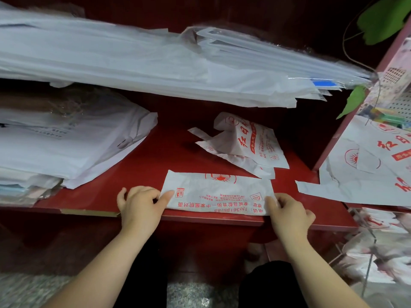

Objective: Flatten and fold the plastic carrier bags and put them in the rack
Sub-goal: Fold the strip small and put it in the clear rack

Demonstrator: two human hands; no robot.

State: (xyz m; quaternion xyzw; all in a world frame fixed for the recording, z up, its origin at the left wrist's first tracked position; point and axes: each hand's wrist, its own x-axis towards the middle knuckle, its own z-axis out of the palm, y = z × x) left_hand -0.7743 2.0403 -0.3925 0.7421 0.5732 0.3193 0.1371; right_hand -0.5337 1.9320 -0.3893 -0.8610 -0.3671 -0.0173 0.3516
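Observation:
A folded white carrier bag with red print [218, 192] lies flat at the front edge of the red shelf [144, 161]. My left hand [142, 203] pinches its left end, thumb on top. My right hand [289, 211] pinches its right end, thumb pressed on the plastic. Behind it, a crumpled white and red carrier bag [246, 143] lies loose on the shelf.
Tall stacks of white bags [66, 147] fill the shelf's left side, and more lie on the shelf above [155, 63]. More printed bags [364, 170] hang over at the right, beside a wire rack [373, 245] holding bags. Green leaves [384, 18] hang top right.

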